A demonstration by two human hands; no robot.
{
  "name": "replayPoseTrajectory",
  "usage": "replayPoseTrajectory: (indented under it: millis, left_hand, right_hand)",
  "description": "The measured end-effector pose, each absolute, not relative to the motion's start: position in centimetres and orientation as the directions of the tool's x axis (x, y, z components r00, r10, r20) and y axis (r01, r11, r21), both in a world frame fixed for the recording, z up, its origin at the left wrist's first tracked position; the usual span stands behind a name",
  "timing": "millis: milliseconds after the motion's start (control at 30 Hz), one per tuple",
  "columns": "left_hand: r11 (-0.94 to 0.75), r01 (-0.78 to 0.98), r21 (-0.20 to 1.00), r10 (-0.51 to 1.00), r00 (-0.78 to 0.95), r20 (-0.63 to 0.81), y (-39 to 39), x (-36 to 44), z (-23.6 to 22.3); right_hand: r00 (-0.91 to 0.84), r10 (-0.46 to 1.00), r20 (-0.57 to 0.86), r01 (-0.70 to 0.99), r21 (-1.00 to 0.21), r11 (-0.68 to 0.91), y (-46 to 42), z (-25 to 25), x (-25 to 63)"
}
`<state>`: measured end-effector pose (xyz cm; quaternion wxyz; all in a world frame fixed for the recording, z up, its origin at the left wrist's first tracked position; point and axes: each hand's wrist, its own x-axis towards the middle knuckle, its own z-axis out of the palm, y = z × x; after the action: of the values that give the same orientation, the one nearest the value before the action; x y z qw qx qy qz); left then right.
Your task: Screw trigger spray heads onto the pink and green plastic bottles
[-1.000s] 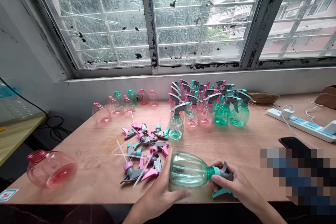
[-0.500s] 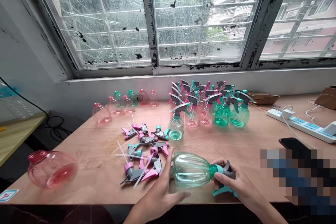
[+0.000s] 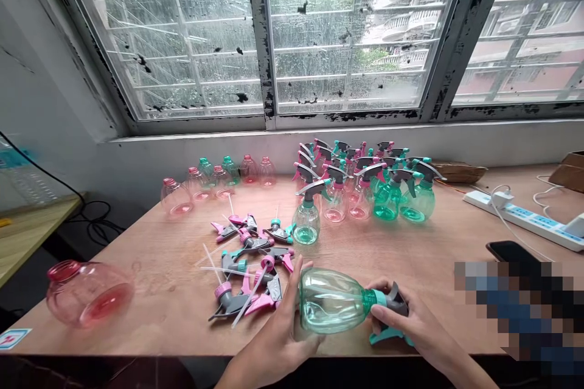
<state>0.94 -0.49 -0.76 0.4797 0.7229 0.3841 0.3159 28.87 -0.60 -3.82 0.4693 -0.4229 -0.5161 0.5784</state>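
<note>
Pink plastic bottle point(image 3: 89, 295) lies on its side at the left of the wooden table point(image 3: 173, 270), with loose spray heads point(image 3: 241, 273) heaped farther right. Just beside that heap, the left hand point(image 3: 278, 328) cups the base of a green plastic bottle point(image 3: 331, 301), fingers spread and thumb upright against it. The bottle is held sideways near the table's front edge. The right hand point(image 3: 410, 316) curls around its neck and the teal-and-grey spray head point(image 3: 395, 301). Assembled spray bottles point(image 3: 360, 194) stand beyond, then a power strip point(image 3: 515, 219) and a phone point(image 3: 511, 252).
</note>
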Motion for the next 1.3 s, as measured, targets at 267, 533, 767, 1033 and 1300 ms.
replayPoseTrajectory:
  millis: [267,533,767,1033,1300]
  left_hand:
    - [-0.208,0.234,0.95,0.854,0.518,0.059,-0.4,0.89,-0.93]
    - [-0.139,0.274,0.952,0.875,0.484,-0.011,-0.14,0.78,-1.34]
    - [-0.206,0.28,0.937,0.865,0.501,0.041,-0.16,0.58,-1.17]
    - [-0.139,0.297,0.945,0.873,0.487,-0.025,-0.38,0.77,-0.9]
    - [-0.172,0.288,0.942,0.867,0.499,0.006,-0.15,0.58,-1.12]
  right_hand:
    - [-0.227,0.974,0.007,-0.112,-0.994,-0.019,-0.58,-3.64,28.87]
    - [-0.211,0.977,0.014,-0.135,-0.991,-0.015,-0.68,-3.72,28.73]
    - [-0.201,0.979,0.014,-0.096,-0.995,-0.006,-0.56,-3.35,28.72]
    - [-0.226,0.974,0.008,-0.138,-0.99,-0.024,-0.82,-3.19,28.67]
    - [-0.2,0.98,0.015,-0.147,-0.989,-0.015,-0.5,-3.43,28.71]
